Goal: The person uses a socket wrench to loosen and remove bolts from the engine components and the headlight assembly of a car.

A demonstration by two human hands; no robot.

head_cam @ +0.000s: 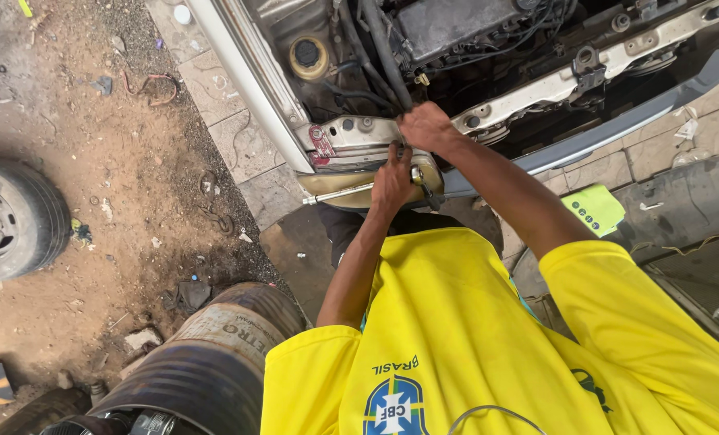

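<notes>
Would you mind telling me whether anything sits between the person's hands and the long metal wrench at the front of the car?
Nothing visible does. The left hand already has its grip around the wrench at its head end, and the right hand rests just above on the car's front crossbar, beside a black hose.

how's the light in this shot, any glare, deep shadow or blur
Head view: even daylight on the dirt ground and yellow shirt, no strong glare; the engine bay sinks into deep shadow; both hands, left and right, and the ratchet look sharp; wide-lens bending shows at the edges.
</notes>
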